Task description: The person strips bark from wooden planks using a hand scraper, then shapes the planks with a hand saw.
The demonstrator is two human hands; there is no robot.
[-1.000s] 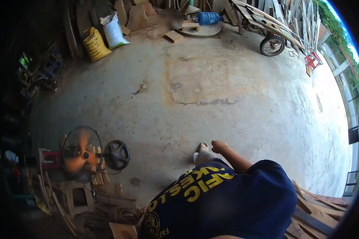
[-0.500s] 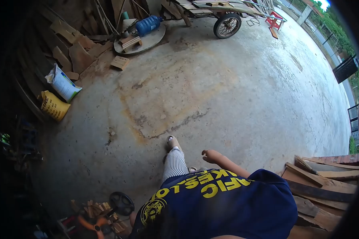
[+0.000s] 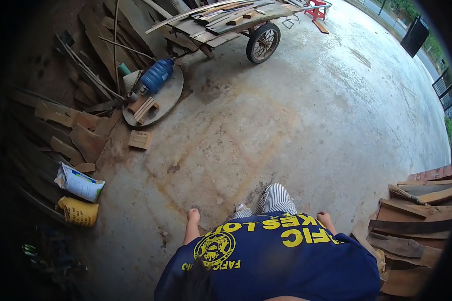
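Left hand (image 3: 194,216) now shows, loosely fisted like right hand (image 3: 325,218), both beside one navy, yellow-lettered cloth shirt (image 3: 271,256). The orange-bladed fan has left view; one white-and-blue sack (image 3: 80,182) and one yellow sack (image 3: 79,211) remain.

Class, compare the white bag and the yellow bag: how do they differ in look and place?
The white bag has blue and green markings; the yellow bag has dark print. The white bag lies nearer the wood block, the yellow bag farther from it. Both look well filled and sit side by side.
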